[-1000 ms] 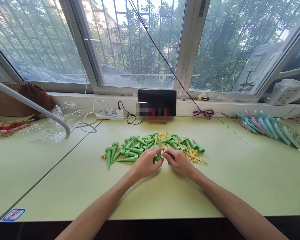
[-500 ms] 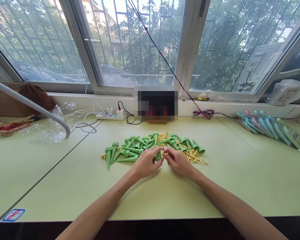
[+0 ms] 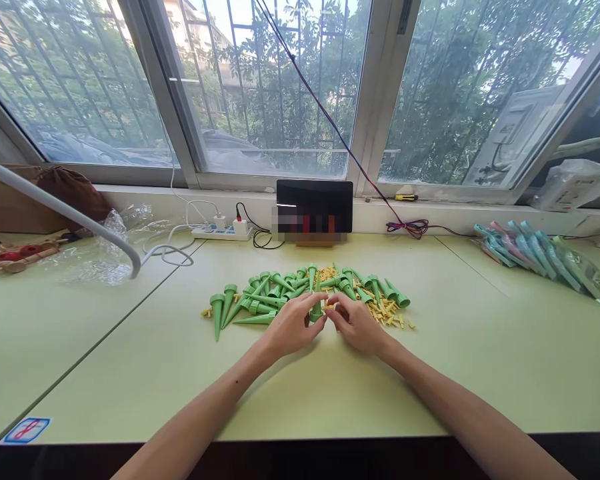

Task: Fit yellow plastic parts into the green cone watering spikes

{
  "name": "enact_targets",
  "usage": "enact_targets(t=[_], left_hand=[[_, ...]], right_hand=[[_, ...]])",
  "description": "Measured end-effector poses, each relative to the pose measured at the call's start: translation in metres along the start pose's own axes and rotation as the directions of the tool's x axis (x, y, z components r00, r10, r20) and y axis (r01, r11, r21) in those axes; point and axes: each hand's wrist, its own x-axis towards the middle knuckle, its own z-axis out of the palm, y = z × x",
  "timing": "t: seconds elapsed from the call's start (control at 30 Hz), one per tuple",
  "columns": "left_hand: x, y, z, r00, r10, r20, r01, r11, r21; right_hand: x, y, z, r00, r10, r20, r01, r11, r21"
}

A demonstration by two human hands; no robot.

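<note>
My left hand (image 3: 295, 325) is closed around a green plastic watering spike (image 3: 317, 308), thumb and fingers at its wide capped end, with the pointed end up. Close beside it, my right hand (image 3: 356, 323) is pinched with its fingertips at the side of that spike. A bit of yellow shows at those fingertips, apparently a small yellow plastic piece (image 3: 329, 308), mostly hidden by the fingers. Behind both hands lies a heap of green spikes (image 3: 265, 299), most with ribbed caps. Small yellow plastic pieces (image 3: 387, 312) are scattered by my right hand and among the spikes.
A dark-screened tablet (image 3: 314, 200) stands on a wooden holder against the sill. To its left is a power strip (image 3: 223, 231) with cables. Bagged items (image 3: 535, 248) lie at the right. A white curved tube (image 3: 70, 207) crosses the left side above crinkled clear plastic.
Both hands stay in place, the spike held upright between them. It tilts very slightly, and the right fingertips shift a little against its side.
</note>
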Motion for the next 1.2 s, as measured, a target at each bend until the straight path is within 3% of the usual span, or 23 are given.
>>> enact_targets(t=[1.2], left_hand=[[-0.0005,-0.0017,0.0015,1.0,-0.012,0.021,0.011,0.999,0.036]], right_hand=[[0.0,0.0005,-0.0005,1.0,0.008,0.006,-0.007,1.0,-0.028]])
